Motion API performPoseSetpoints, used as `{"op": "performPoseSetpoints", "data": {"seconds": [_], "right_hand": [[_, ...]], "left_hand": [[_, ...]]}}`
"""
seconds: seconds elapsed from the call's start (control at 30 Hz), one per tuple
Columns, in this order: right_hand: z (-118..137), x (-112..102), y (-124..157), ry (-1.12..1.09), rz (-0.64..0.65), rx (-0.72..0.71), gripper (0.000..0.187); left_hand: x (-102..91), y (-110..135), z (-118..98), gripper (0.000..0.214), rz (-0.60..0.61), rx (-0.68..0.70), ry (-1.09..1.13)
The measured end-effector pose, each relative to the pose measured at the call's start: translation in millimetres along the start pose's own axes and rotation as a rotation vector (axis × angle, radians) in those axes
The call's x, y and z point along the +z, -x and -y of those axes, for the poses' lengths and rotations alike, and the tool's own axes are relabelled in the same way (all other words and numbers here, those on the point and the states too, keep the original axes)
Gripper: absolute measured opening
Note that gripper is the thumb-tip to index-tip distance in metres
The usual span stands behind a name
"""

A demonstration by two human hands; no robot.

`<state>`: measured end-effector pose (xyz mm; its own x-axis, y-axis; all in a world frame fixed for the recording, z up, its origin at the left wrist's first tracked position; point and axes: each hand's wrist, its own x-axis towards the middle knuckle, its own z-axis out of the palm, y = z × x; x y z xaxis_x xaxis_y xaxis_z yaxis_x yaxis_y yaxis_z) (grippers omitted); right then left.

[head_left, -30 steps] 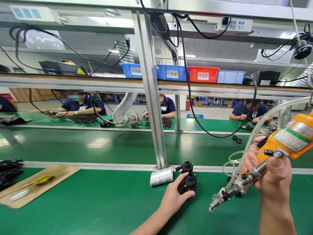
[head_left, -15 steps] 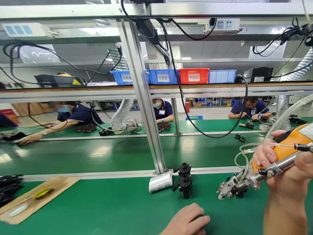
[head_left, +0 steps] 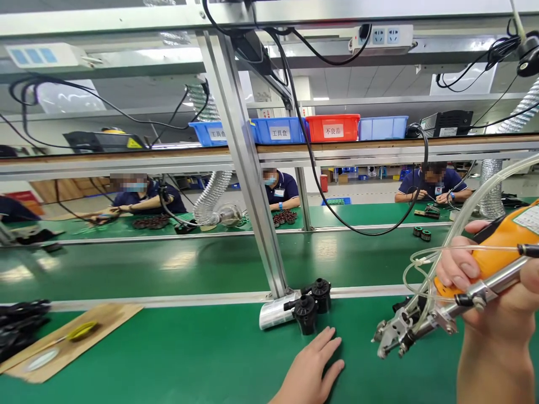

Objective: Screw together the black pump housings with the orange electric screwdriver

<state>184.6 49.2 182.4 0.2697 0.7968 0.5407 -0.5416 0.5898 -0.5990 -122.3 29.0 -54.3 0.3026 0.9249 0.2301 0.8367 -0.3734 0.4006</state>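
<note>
My left hand (head_left: 310,366) is open over the green bench, fingers stretched and spread, holding nothing. Just beyond its fingertips stands a small black pump-like part (head_left: 305,315) with a side spout. A second such part (head_left: 321,294) is close behind it to the right. Beside them lies a silvery, plastic-looking roll (head_left: 275,312) at the foot of the metal post. My right hand (head_left: 490,292) is wrapped round an orange handheld tool (head_left: 501,249) with metal tubes and clear hoses. Behind the tool's tip another black part (head_left: 402,304) is mostly hidden.
A metal post (head_left: 248,168) rises from the bench's back edge. A black cable (head_left: 357,227) hangs in a loop. At left, brown cardboard (head_left: 99,336) carries a yellow item, near black parts (head_left: 21,325). Blue and red bins (head_left: 332,129) line the shelf. Several co-workers sit opposite.
The front black part has shifted left, to beside the rear one. My left hand has moved slightly left and its fingers have straightened. The orange tool's tip sits slightly lower.
</note>
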Motion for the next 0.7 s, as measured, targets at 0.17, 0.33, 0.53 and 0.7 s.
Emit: {"op": "performPoseSetpoints", "data": {"seconds": [0.17,0.33,0.53,0.7], "right_hand": [[-0.6,3.6,1.8,0.015,-0.012,-0.02,0.062],[-1.5,6.6,2.8,-0.014,-0.013,-0.014,0.057],[0.4,2.4,1.6,-0.049,0.003,0.029,0.062],[0.2,-10.8,-3.8,-0.052,0.019,0.022,0.062]], "left_hand": [[-4.2,-2.4,-3.2,0.034,-0.006,0.065,0.0],[-9.5,-2.9,-11.3,0.027,0.018,0.067,0.008],[-92.3,2.5,-36.9,0.02,0.207,-0.01,0.063],[-187.6,24.6,-4.6,0.043,-0.052,-0.267,-0.075]]}}
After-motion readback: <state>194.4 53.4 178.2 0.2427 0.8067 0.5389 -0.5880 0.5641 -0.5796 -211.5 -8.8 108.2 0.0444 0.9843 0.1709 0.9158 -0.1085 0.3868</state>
